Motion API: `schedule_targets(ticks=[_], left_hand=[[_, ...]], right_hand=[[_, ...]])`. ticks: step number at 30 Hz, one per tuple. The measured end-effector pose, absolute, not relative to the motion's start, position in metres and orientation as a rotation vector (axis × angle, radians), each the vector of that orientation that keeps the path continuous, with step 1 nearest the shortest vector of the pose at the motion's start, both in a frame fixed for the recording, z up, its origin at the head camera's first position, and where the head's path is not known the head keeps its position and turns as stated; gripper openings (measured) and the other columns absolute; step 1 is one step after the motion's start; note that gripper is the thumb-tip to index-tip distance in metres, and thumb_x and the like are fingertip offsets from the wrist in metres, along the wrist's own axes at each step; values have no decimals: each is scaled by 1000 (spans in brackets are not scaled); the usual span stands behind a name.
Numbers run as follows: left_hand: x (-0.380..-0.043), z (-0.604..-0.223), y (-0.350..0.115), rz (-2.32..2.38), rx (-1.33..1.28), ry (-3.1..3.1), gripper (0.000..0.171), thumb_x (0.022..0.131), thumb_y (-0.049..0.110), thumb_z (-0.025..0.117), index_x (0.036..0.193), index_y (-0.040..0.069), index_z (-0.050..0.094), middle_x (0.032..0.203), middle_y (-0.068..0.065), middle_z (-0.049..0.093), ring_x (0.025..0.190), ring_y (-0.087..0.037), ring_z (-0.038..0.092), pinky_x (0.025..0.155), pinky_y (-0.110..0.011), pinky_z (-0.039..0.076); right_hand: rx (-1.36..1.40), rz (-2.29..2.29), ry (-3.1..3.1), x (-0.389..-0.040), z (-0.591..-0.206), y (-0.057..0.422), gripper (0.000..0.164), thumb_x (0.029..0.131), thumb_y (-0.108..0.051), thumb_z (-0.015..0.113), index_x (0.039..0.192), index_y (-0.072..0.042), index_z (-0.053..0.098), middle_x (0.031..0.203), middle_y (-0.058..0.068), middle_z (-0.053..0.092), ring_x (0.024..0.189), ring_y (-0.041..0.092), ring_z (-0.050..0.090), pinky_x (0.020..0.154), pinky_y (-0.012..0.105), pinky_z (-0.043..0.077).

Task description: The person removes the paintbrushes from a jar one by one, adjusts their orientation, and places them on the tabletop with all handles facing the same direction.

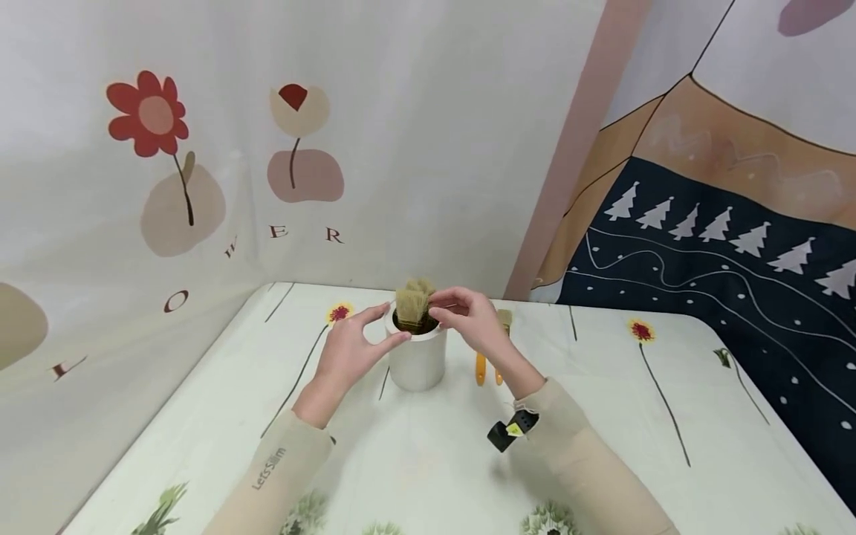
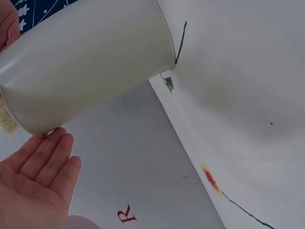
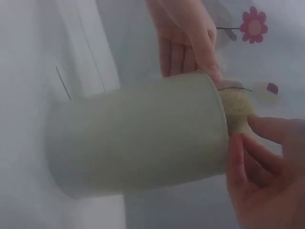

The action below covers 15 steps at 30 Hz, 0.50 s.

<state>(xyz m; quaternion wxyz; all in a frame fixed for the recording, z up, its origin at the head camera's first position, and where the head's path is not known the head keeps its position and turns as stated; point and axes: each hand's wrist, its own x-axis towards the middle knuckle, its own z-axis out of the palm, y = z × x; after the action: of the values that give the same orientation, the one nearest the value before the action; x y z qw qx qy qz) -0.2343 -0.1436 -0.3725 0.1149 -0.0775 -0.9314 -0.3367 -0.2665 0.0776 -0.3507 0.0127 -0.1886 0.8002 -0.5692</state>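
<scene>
A white cylindrical container (image 1: 417, 364) stands upright on the table, with several paintbrushes (image 1: 412, 303) in it, their pale bristles up above the rim. At the container's left side, my left hand (image 1: 348, 348) spreads thumb and fingers along the rim. Its fingers look straight in the left wrist view, with the fingertips (image 2: 59, 132) right at the rim. From the other side my right hand (image 1: 471, 318) pinches a paintbrush by the bristles (image 3: 237, 107) between thumb and fingers. The brush handles are hidden inside the container.
To the right of the container, partly behind my right forearm, lie paintbrushes with orange handles (image 1: 481, 368). A flower-printed white cloth (image 1: 414, 461) covers the table. Printed curtains (image 1: 428, 148) hang close behind and to the left. A small black device (image 1: 511, 429) is on the right wrist.
</scene>
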Motion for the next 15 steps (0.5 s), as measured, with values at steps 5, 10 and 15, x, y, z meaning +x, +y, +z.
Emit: schedule_targets(ticks=[5, 10, 15], left_hand=[[-234, -372, -144, -984, -228, -2732, 73, 84, 56, 73, 142, 16, 57, 140, -5, 63, 127, -31, 60, 94, -48, 55], [-234, -373, -144, -968, -231, -2724, 70, 84, 54, 74, 141, 16, 58, 138, -6, 64, 113, -32, 66, 84, -45, 57], [-235, -374, -144, -978, -228, -2717, 72, 83, 56, 74, 141, 17, 58, 139, -5, 63, 125, -31, 61, 92, -48, 55]], right_hand=[[-612, -1538, 2635, -265, -346, 64, 30, 90, -21, 75, 118, -10, 69, 111, 8, 74, 102, 21, 69, 87, 35, 58], [-652, -1413, 2655, -266, -344, 57, 23, 88, -19, 77, 107, -10, 69, 102, 7, 74, 91, 16, 69, 80, 31, 58], [-686, -1411, 2693, -268, -342, 56, 14, 90, -14, 74, 102, -8, 71, 101, 9, 74, 90, 19, 71, 75, 29, 59]])
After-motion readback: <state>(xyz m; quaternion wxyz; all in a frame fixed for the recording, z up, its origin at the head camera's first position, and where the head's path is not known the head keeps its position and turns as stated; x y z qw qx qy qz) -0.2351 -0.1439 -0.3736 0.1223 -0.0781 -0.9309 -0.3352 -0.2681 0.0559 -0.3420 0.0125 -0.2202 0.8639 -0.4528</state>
